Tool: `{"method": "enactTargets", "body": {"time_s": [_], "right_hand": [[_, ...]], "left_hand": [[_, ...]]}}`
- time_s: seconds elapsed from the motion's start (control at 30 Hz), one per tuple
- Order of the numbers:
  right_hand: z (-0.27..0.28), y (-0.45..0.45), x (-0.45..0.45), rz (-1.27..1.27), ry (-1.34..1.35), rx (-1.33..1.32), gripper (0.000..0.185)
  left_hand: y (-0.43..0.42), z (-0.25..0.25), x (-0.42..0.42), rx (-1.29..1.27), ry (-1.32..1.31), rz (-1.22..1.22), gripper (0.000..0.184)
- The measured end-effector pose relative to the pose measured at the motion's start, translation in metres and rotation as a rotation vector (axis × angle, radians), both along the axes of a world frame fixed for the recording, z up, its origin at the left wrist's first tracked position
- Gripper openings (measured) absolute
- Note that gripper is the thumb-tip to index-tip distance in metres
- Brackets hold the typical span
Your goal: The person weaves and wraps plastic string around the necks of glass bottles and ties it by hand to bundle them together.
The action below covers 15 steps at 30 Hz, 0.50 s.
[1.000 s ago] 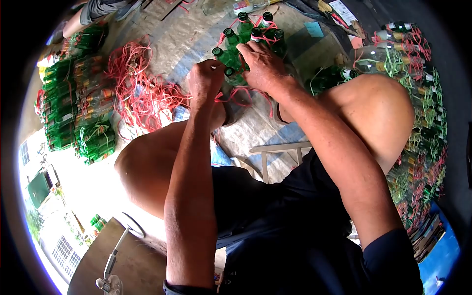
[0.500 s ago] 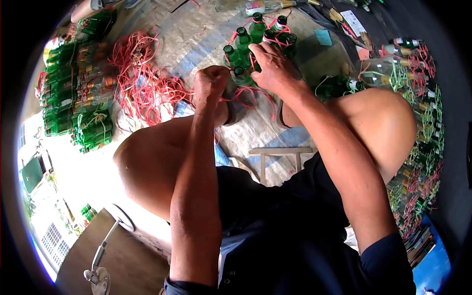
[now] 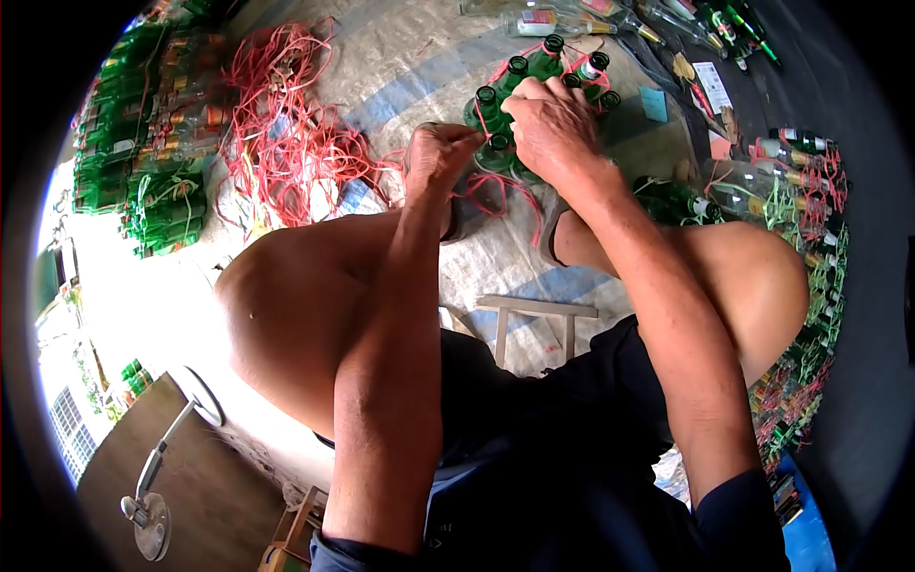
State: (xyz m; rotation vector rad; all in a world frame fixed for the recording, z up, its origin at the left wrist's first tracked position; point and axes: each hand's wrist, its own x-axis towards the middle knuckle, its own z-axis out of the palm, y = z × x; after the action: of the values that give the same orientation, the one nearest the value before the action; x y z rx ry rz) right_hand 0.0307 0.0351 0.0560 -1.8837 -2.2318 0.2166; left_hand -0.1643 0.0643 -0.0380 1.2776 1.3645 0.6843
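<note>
Several green glass bottles [image 3: 545, 65] stand upright in a tight cluster on the ground sheet, with pink plastic string [image 3: 572, 65] looped about their necks. At the cluster's left side, my left hand [image 3: 438, 157] is closed, pinching a strand of the pink string by the nearest bottle necks. Over the front of the cluster lies my right hand [image 3: 556, 124], its fingers bent down among the necks; what its fingertips grip is hidden. Loose string ends [image 3: 505, 195] trail on the sheet below the bottles.
A tangled heap of pink string [image 3: 295, 153] lies to the left, beside stacked bottle bundles [image 3: 143, 124]. Clear bottles [image 3: 553, 24] lie at the back. More tied bottles [image 3: 815, 238] line the right side. A wooden frame [image 3: 537, 307] is between my legs.
The view has shifted, so the bottles appear lower and further right. My right hand's fingers, spread over the necks before, are now more bent. My left hand stays closed beside the cluster.
</note>
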Motion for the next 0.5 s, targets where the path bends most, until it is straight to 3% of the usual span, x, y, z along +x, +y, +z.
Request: {"method": "enactTargets", "body": {"time_s": [0.23,0.5], "right_hand": [[-0.025,0.025,0.001,0.108,0.181,-0.352,0.025],[-0.025,0.042,0.002,0.121,0.208,-0.534,0.043]], "left_hand": [[-0.002,-0.008,0.007,-0.093,-0.097,0.041,0.023],[0.000,0.006,0.017,-0.063,0.059,0.095,0.029]]}}
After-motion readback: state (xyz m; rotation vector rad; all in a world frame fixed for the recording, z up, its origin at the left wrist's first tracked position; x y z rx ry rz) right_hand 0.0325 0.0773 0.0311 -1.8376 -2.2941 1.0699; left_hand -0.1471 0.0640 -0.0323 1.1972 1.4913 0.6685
